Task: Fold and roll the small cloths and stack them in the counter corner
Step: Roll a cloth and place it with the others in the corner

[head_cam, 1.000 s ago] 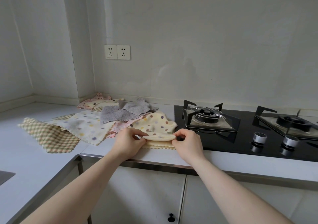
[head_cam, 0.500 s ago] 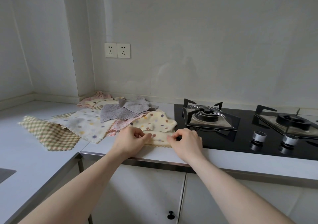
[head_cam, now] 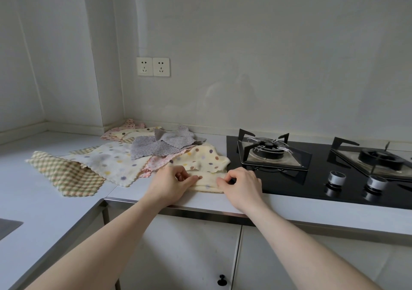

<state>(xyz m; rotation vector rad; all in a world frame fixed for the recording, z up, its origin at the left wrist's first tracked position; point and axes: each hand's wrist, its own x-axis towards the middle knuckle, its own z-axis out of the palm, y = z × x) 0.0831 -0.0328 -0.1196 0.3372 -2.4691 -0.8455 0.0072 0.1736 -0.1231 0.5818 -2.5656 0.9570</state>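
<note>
Your left hand [head_cam: 171, 184] and right hand [head_cam: 242, 185] sit knuckles-up at either end of the yellow dotted cloth [head_cam: 207, 181], fingers curled, pinching its near fold. Both bare forearms reach forward toward it.

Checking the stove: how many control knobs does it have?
2: left knob and right knob, side by side on the front of the stove. Others may be out of view.

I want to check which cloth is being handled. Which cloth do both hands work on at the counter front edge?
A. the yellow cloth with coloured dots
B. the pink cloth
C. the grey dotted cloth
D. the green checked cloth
A: the left hand and the right hand both pinch the rolled near edge of the yellow dotted cloth, while the green checked cloth and the grey cloth lie untouched further left.
</note>
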